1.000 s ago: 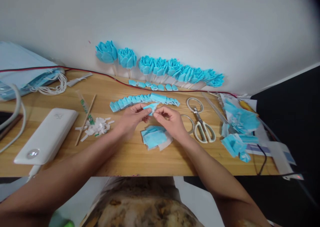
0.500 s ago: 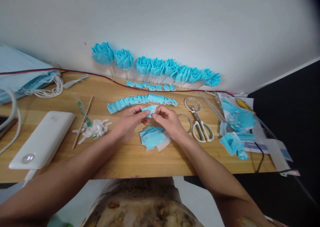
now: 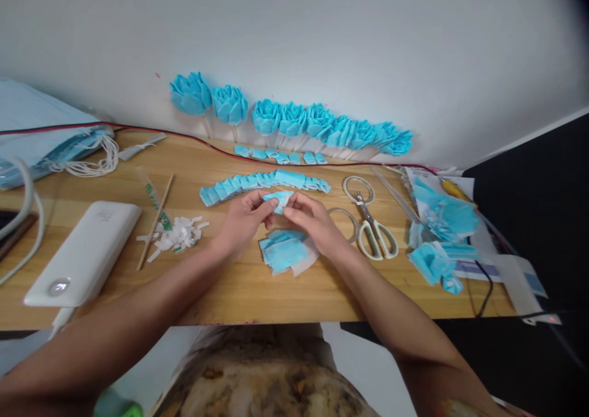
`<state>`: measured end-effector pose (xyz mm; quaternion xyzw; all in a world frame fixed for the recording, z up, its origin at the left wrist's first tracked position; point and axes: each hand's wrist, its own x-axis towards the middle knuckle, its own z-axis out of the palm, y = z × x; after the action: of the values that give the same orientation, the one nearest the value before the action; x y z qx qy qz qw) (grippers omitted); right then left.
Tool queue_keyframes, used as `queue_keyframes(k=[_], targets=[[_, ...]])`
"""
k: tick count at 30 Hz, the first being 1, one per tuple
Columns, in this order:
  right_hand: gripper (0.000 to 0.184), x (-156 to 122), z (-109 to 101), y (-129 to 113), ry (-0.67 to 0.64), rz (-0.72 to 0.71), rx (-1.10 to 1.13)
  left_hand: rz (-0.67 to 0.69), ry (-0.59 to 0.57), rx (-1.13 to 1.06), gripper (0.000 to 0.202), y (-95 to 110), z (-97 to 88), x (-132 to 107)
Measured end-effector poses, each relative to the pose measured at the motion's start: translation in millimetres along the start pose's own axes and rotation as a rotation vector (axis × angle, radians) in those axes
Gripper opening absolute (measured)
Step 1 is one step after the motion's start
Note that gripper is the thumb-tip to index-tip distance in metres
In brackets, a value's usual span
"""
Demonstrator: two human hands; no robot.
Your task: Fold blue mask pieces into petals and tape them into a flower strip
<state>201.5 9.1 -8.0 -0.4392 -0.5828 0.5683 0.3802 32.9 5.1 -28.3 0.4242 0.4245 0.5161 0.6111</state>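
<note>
A small piece of light-blue fabric (image 3: 280, 202) is pinched between both hands above the table. My left hand (image 3: 246, 216) grips its left end, thumb on top. At the other end, my right hand (image 3: 313, 218) has thumb and fingers closed on it. Just below the hands lies a loose stack of blue and white fabric pieces (image 3: 286, 251). Beyond them runs a curved row of folded blue pieces (image 3: 239, 185). Several more folded pieces (image 3: 281, 157) lie further back, near the wall.
Blue fabric flowers (image 3: 267, 116) on thin sticks lean along the wall. Scissors (image 3: 375, 236) and tape rolls (image 3: 359, 189) lie right of my hands. Blue scraps (image 3: 444, 211) are at far right. Leftwards are white clippings (image 3: 179, 234), a wooden stick (image 3: 155, 222) and a white power bank (image 3: 85, 251).
The view has shifted slightly, so the table's contents sit a little further right. Both hands keep their pinch on the blue fabric piece, with little visible movement.
</note>
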Motion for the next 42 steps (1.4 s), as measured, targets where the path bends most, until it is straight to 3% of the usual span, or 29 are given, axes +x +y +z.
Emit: queue_keyframes(k=[3, 7, 23, 35, 42], targets=[[0.026, 2, -15, -5, 0.001, 0.003, 0.093, 0.001, 0.009, -0.038, 0.02, 1, -3.0, 3], [0.027, 3, -16, -3, 0.138, -0.083, -0.065, -0.04, 0.009, 0.011, 0.017, 5, -0.2, 0], [0.043, 0, -1, -2, 0.021, -0.077, -0.16, -0.034, 0.003, 0.128, 0.018, 9, 5.2, -4], [0.04, 0, 5, 2, 0.081, -0.092, -0.183, -0.012, -0.041, 0.089, 0.022, 5, 6.7, -6], [0.033, 2, -15, -1, 0.021, -0.001, 0.098, -0.042, 0.008, 0.032, 0.019, 9, 4.9, -4]])
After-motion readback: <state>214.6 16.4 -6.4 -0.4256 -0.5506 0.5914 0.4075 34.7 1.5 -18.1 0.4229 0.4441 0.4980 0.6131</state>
